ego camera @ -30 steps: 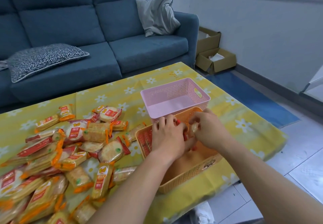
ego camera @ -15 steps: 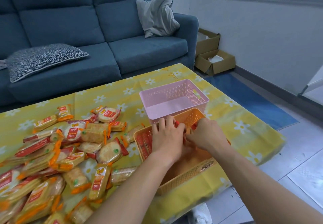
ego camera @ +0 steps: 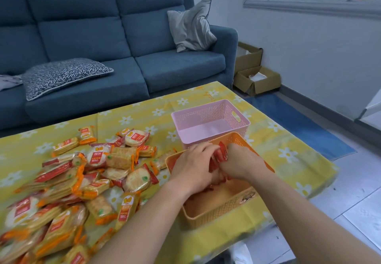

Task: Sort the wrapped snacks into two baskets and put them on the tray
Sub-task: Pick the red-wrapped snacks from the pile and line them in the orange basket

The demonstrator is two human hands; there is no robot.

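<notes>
A table (ego camera: pixel 144 111) under a yellow daisy-print cloth carries a loose heap of wrapped snacks (ego camera: pixel 82 177) at the left, a pink basket (ego camera: pixel 226 111), and an orange basket (ego camera: pixel 216 212) just in front of it.

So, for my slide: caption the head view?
Left hand and right hand hold red snacks in the orange basket, pink basket behind.

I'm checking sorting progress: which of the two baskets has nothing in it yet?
The pink basket, the farther one: its floor is bare. The orange basket holds red-wrapped snacks.
</notes>
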